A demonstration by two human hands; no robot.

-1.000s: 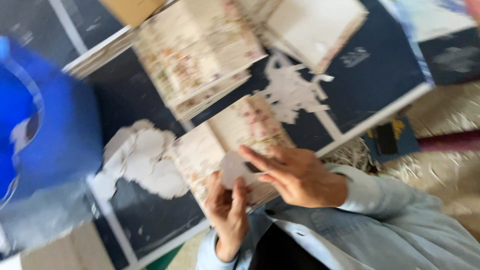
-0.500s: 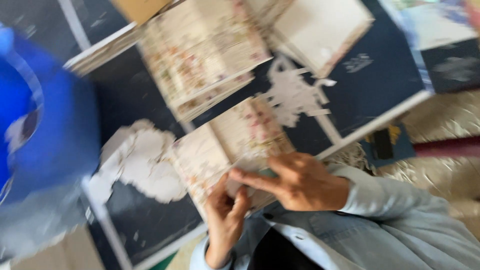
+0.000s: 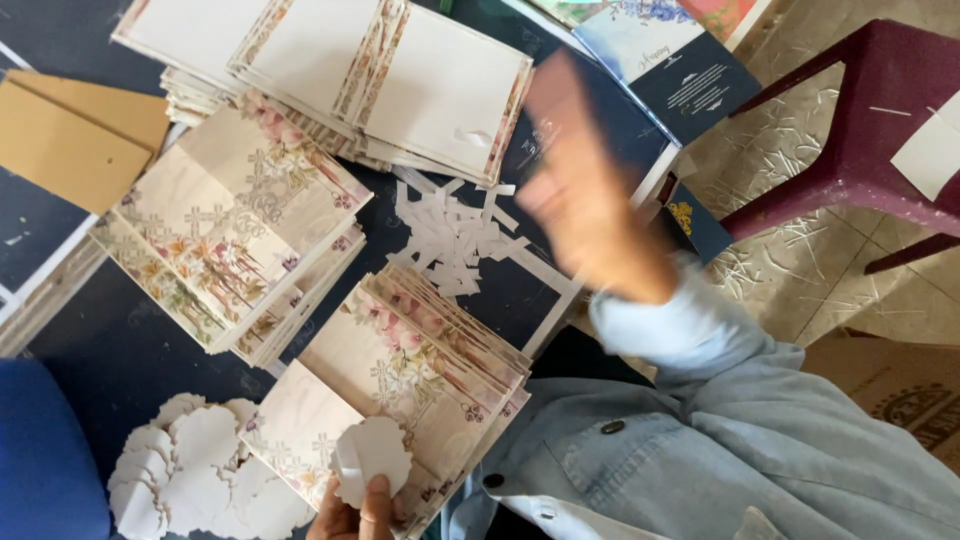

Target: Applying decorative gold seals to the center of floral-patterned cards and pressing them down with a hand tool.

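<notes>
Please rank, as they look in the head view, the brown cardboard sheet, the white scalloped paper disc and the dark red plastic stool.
1. Dark red plastic stool, though cropped.
2. Brown cardboard sheet, cropped too, so nearly alike.
3. White scalloped paper disc, clearly smallest.

Maroon plastic stool (image 3: pixel 880 110) right; brown cardboard sheets (image 3: pixel 70 135) upper left; blue chair (image 3: pixel 45 455) lower left.

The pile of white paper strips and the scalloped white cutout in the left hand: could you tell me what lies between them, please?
In the head view, a fanned stack of floral cards lies between the paper strips and the scalloped cutout held by the left hand.
</notes>
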